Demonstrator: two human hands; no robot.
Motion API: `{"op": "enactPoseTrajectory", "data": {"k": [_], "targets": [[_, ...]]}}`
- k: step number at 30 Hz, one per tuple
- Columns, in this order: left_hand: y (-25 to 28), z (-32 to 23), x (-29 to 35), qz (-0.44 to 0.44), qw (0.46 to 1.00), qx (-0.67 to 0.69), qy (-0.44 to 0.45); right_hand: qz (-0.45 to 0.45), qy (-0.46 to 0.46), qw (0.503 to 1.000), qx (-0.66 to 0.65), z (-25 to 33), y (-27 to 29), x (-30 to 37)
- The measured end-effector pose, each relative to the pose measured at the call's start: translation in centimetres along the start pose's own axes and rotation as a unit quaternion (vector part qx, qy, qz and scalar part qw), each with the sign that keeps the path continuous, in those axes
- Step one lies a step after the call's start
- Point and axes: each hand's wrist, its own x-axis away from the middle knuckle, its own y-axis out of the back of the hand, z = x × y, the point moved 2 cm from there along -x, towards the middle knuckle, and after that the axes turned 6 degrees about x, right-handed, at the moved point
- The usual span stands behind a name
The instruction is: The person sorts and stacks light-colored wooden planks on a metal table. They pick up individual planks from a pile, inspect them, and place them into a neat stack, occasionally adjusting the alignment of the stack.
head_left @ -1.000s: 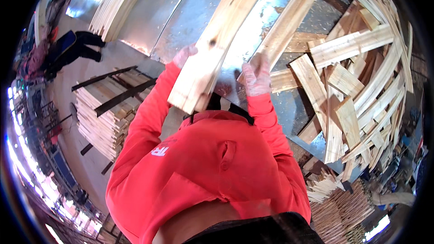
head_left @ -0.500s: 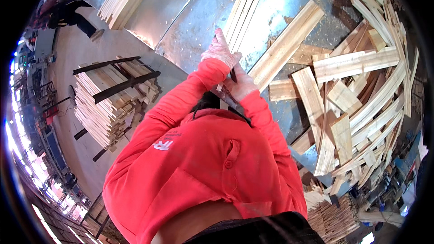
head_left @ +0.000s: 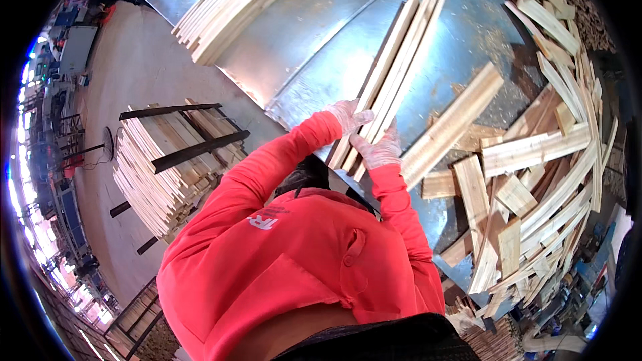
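Note:
A bundle of several long, narrow wooden strips (head_left: 400, 60) lies slantwise over the metal table, its near end close to my body. Their far ends are uneven and slightly fanned. My left hand (head_left: 349, 117), in a pale glove, grips the bundle's left side near the close end, thumb across the top. On the opposite side my right hand (head_left: 380, 150), also gloved, holds the strips a little nearer to me. The undersides of the strips and some of my fingers are hidden.
The metal table (head_left: 321, 90) carries stacked strips (head_left: 234, 7) at far left and a thick board (head_left: 451, 127) right of my hands. Loose offcuts (head_left: 515, 194) pile up along the right. A stack of wood (head_left: 157, 160) with dark bars stands left on the floor.
The strips have come nearer to me, and their far ends now show, slightly fanned. My hands have moved onto opposite sides of the bundle. The whole view has shifted.

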Motion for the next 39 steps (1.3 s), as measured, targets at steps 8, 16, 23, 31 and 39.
{"op": "enactPoseTrajectory", "data": {"k": [8,16,23,31,39], "targets": [[17.9,7.4,10.9,-0.157,0.986,0.055,0.02,0.027,-0.024,0.995,0.088,10.2,-12.0,-6.1],[24.1,8.5,23.3,-0.349,0.933,-0.079,0.036,0.182,0.086,0.978,0.062,17.2,-27.0,-14.5],[12.0,6.3,15.3,-0.266,0.963,0.009,-0.053,0.112,0.177,0.978,0.017,15.1,-17.2,-8.1],[8.2,-12.3,8.6,-0.233,0.687,-0.522,-0.45,0.253,0.012,0.942,0.222,11.4,9.0,0.8],[3.3,-5.9,7.3,0.048,0.883,-0.437,-0.162,-0.454,-0.253,0.768,0.374,-3.0,33.3,0.0]]}}
